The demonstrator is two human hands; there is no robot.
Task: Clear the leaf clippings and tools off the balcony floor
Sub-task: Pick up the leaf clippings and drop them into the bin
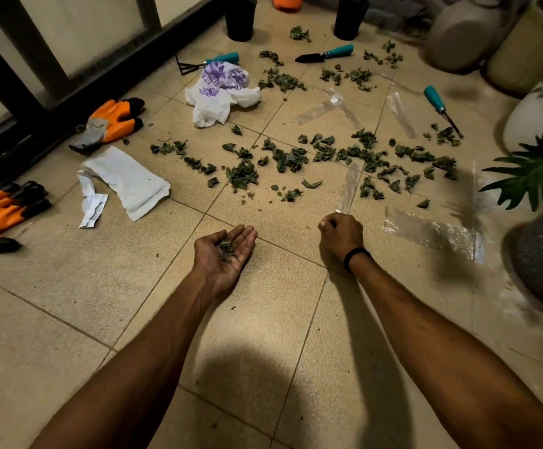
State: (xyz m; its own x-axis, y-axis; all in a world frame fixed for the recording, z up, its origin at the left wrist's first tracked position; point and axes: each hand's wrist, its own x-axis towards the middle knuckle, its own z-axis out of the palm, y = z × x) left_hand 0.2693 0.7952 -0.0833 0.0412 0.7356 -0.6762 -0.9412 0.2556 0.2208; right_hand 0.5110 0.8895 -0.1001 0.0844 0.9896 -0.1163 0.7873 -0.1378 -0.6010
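Note:
Green leaf clippings (296, 157) lie scattered across the tiled balcony floor (69, 286). My left hand (223, 254) lies palm up just above the tiles, cupping a small heap of clippings (226, 251). My right hand (339, 236) is knuckles up with its fingers curled down at the floor; whether they pinch anything is hidden. Three teal-handled tools lie farther out: a small rake (208, 61), a trowel (325, 54) and a weeder (441, 108).
Orange work gloves (111, 123) (1, 212) and a torn white packet (124, 181) lie at the left. A crumpled white-and-purple bag (221, 92) sits behind. Clear tape strips (432, 231) stick to tiles. Pots (535, 108), black cups (239, 17) and a plant (532, 170) crowd the back and right.

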